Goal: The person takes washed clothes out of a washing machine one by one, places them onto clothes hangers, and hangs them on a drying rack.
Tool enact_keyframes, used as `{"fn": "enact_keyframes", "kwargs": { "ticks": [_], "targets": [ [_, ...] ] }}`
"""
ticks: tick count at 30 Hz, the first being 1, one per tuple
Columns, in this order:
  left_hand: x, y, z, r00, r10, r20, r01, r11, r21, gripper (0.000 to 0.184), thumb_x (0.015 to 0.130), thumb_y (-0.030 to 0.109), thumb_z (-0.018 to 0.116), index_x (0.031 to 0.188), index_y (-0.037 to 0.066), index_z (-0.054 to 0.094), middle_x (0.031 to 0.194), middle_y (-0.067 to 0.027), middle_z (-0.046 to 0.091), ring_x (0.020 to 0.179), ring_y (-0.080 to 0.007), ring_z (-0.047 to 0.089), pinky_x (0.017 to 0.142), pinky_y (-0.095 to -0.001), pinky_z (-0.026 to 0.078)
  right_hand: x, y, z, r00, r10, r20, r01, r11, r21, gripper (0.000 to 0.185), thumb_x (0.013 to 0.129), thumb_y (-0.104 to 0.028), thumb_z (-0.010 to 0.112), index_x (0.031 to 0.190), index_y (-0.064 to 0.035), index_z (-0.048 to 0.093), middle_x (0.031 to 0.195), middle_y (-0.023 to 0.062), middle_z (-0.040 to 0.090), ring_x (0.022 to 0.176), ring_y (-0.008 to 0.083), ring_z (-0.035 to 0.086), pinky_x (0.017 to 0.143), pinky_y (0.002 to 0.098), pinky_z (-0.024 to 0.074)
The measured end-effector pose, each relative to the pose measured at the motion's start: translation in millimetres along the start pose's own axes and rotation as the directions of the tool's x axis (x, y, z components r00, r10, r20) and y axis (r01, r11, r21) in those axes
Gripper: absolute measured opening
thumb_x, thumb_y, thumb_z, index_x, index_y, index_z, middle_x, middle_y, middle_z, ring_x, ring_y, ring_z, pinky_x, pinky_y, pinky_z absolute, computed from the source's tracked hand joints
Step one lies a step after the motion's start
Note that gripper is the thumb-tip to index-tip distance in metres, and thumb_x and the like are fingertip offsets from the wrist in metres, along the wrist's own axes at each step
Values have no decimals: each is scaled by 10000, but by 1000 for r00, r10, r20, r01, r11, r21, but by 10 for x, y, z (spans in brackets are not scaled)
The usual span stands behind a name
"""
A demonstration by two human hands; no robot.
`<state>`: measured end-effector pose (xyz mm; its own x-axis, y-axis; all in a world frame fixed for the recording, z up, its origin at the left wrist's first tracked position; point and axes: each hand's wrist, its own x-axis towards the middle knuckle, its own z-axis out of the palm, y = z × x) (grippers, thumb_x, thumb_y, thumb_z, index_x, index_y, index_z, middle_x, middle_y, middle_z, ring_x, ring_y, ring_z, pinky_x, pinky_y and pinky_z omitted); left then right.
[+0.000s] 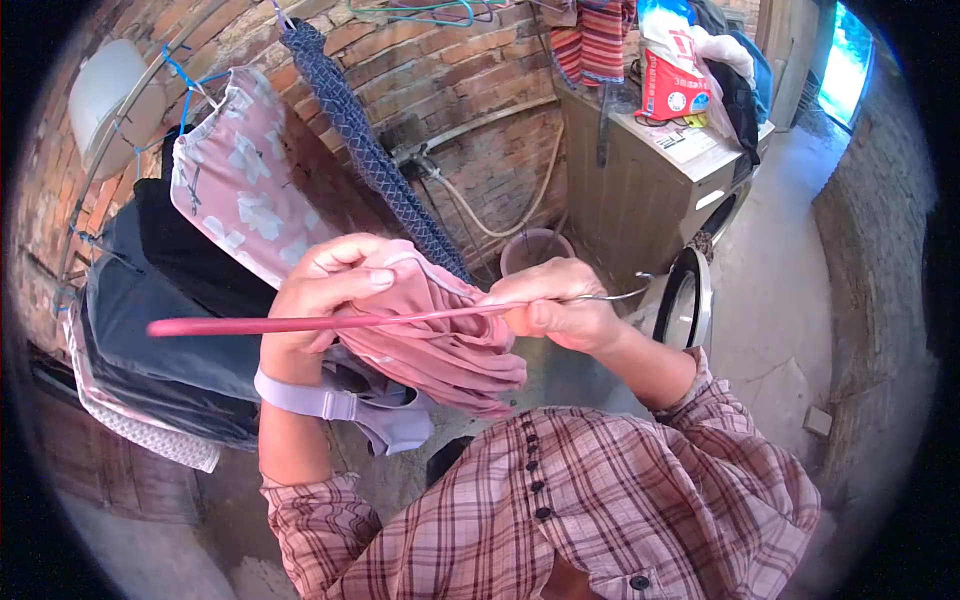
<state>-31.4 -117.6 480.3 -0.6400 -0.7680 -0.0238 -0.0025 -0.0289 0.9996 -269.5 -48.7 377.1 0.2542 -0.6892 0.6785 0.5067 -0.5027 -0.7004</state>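
My right hand (pixel 565 305) is closed round a pink hanger (pixel 240 326), near its metal hook. The hanger lies level across the view, its far end pointing left past my other hand. A pink garment (pixel 440 345) hangs in folds below and behind the hanger. My left hand (pixel 325 290) pinches the top edge of this garment with thumb and fingers. A pale lilac bra (pixel 390 415) is looped by its strap over my left forearm and dangles beneath.
Dark clothes (pixel 160 320) and a pink floral garment (pixel 240 180) hang at the left. Beside them is a folded blue patterned umbrella (pixel 360 130). A washing machine (pixel 625 165) bearing bags stands at the back right. A pink bucket (pixel 537 250) sits by the brick wall.
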Motion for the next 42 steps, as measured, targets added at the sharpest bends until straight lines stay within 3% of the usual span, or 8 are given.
{"fn": "enact_keyframes", "kwargs": {
  "ticks": [1,8,14,16,23,28,32,42],
  "targets": [
    [-9,-18,-73,999,42,10,-42,999,-15,301,754,47,660,1039,-47,628,986,-106,667,932,-166,613,875,-276,438,-13,23,-11,999,43,20,-43,999,-16,429,902,-319,589,1105,56,631,858,107,640,768,148,557,692,280,403],
    [-244,233,-73,967,149,-206,-91,960,266,238,709,107,671,906,-26,661,837,-62,666,781,-137,605,776,-251,455,-199,413,-282,998,48,-35,-55,969,-243,353,882,-230,589,1068,63,651,806,109,667,592,119,571,566,222,435],
    [-240,23,-437,913,220,-345,-103,940,326,140,799,33,649,922,-25,681,847,-17,661,774,-76,578,733,-209,442,-96,40,-371,919,361,-158,-394,858,-331,334,897,-269,591,1139,-46,648,780,12,655,630,67,527,594,219,432],
    [-202,-73,-554,902,284,-326,-103,873,477,113,799,14,626,892,-27,674,841,-16,657,758,-72,569,714,-199,431,-39,23,-320,939,332,-91,-336,827,-450,333,899,-263,590,1142,-42,643,859,34,679,688,80,569,624,236,461],
    [-174,-153,-716,864,279,-420,-149,936,318,102,791,-10,597,861,-36,667,816,-16,651,747,-72,562,711,-197,425,51,4,-296,892,434,-124,-433,747,-504,344,896,-259,602,1153,-32,630,1083,85,669,953,112,603,821,268,478],
    [-142,-232,-853,809,349,-473,-131,892,433,104,777,11,622,854,-37,674,818,-12,645,748,-74,558,710,-200,426,148,91,-319,920,386,-72,-371,792,-486,328,902,-233,597,1152,-24,630,999,49,677,845,85,588,747,229,477],
    [-173,-270,-847,764,530,-368,-72,637,768,118,787,72,655,870,-5,686,796,-21,617,757,-85,559,672,-226,419,216,56,-338,873,481,-80,-445,719,-535,315,897,-219,602,1157,-44,635,912,28,677,736,54,541,689,211,455],
    [-143,-413,-801,744,667,-44,-185,269,945,119,803,159,667,883,74,694,749,-65,624,665,-218,604,591,-292,455,479,-173,-277,668,742,-59,-627,519,-580,281,881,-223,626,1110,-66,672,835,14,673,736,63,536,679,226,449]
  ]
}}
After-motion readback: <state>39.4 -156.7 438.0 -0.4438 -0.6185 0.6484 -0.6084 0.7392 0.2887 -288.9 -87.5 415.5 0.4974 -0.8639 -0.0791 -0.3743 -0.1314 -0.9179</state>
